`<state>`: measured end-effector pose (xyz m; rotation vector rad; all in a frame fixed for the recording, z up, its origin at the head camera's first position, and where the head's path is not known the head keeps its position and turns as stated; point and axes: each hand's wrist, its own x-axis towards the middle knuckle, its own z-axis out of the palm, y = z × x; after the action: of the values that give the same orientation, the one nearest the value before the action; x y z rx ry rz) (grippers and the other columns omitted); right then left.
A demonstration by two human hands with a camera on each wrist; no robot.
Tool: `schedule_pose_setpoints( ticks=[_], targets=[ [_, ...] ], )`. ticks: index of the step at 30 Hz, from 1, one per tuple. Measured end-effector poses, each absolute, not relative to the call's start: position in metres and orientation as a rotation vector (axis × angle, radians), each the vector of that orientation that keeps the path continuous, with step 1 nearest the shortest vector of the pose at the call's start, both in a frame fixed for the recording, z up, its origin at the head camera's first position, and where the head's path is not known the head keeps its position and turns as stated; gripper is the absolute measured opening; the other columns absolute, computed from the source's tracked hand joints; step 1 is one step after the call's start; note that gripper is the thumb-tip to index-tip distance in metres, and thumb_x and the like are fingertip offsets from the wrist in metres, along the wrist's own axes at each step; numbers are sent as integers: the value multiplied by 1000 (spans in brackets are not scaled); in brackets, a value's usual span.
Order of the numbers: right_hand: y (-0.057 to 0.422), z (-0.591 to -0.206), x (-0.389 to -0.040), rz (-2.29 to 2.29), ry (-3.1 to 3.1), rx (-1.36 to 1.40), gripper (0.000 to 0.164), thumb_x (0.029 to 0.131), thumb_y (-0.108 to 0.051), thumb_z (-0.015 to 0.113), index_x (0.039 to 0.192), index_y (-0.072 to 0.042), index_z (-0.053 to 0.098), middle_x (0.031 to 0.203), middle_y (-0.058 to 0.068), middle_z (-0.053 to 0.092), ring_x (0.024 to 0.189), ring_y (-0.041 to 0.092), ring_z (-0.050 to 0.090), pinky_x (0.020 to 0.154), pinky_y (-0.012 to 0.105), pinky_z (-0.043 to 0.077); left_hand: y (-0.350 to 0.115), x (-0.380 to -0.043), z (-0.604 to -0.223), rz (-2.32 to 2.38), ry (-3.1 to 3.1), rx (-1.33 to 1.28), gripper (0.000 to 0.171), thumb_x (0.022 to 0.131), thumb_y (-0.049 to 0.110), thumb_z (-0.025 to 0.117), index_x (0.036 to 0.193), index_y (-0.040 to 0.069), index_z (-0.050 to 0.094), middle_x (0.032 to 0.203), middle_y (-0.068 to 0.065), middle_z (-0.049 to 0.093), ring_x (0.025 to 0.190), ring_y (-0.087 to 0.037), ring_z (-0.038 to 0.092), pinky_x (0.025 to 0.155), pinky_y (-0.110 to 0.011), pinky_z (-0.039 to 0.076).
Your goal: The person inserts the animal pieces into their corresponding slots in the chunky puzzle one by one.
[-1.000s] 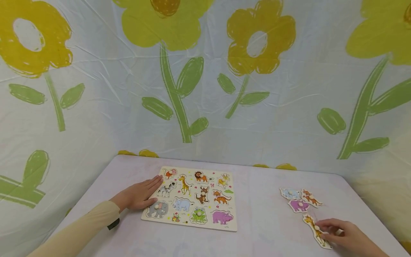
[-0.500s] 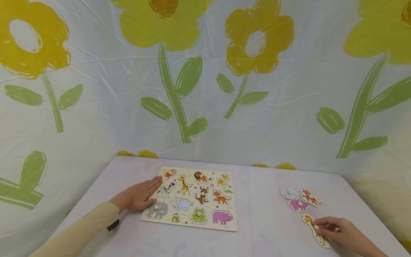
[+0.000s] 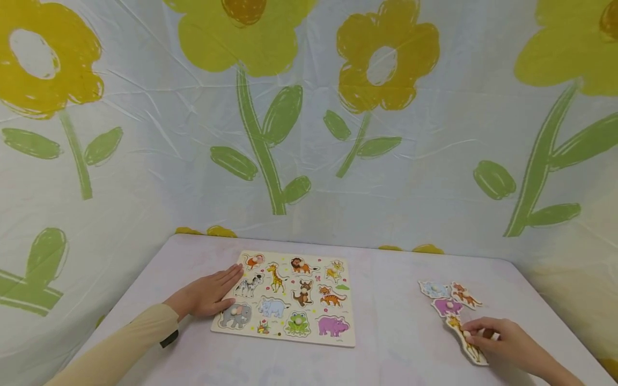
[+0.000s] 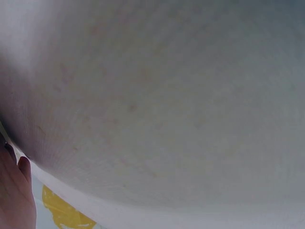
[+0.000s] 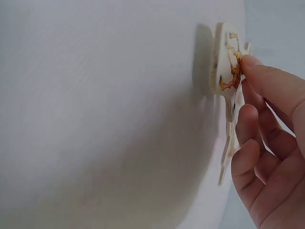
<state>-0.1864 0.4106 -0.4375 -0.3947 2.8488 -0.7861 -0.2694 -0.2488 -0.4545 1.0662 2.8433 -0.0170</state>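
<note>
The giraffe piece (image 3: 461,339) is at the right of the table (image 3: 386,321), just in front of the purple hippo piece (image 3: 445,306). My right grip (image 3: 504,340) is clamped on it, thumb and finger pinching at its knob. In the right wrist view I have it tilted, with its shadow falling on the table beside it; whether it touches the hippo piece I cannot tell. Behind the hippo piece lie the pale blue rhino piece (image 3: 432,289) and an orange animal piece (image 3: 463,296).

Well apart, to the left, is the animal board (image 3: 272,257), where the elephant piece (image 3: 240,320) and frog piece (image 3: 298,328) sit. My left grip (image 3: 212,294) lies over its left edge, fingers straight and together, thumb apart, clamped on nothing. Beyond the table hangs a cloth (image 3: 386,209) printed with yellow flowers.
</note>
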Motion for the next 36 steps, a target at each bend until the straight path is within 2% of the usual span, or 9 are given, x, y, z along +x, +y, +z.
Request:
schedule_pose_setpoints(
  ticks=[4, 11, 21, 29, 36],
  targets=[
    [400, -436, -189, -832, 2819, -446, 28, 91, -24, 66, 102, 2, 69, 76, -13, 57, 66, -6, 43, 52, 19, 39, -249, -270, -455, -14, 2846, 1076, 68, 101, 42, 36, 150, -4, 25, 158, -19, 23, 146, -35, 25, 115, -48, 32],
    [384, -441, -193, -928, 2851, -664, 13, 87, -13, 69, 94, -2, 71, 72, -18, 56, 64, -7, 44, 48, 19, 37, -250, -271, -459, -6, 2864, 1120, 68, 101, 42, 38, 149, -4, 26, 157, -20, 26, 144, -37, 27, 112, -48, 35],
    [363, -446, -200, -1006, 2911, -751, 10, 84, -10, 72, 92, -5, 71, 73, -16, 55, 64, -6, 44, 48, 18, 37, -250, -270, -457, 22, 2860, 1122, 69, 100, 43, 38, 149, -4, 25, 157, -20, 26, 145, -36, 27, 113, -47, 34],
    [342, -444, -209, -965, 2916, -813, 10, 84, -16, 73, 92, -10, 74, 76, -15, 57, 64, -6, 45, 50, 17, 38, -254, -274, -466, -21, 2889, 1108, 69, 101, 47, 35, 151, -1, 25, 159, -15, 24, 146, -31, 26, 115, -43, 32],
    [320, -439, -216, -899, 2921, -672, 17, 84, -28, 73, 94, -15, 74, 79, -16, 63, 64, -5, 45, 53, 18, 36, -253, -271, -463, 14, 2906, 1157, 69, 101, 46, 37, 149, -2, 28, 156, -18, 29, 144, -34, 30, 111, -46, 36]
  ],
)
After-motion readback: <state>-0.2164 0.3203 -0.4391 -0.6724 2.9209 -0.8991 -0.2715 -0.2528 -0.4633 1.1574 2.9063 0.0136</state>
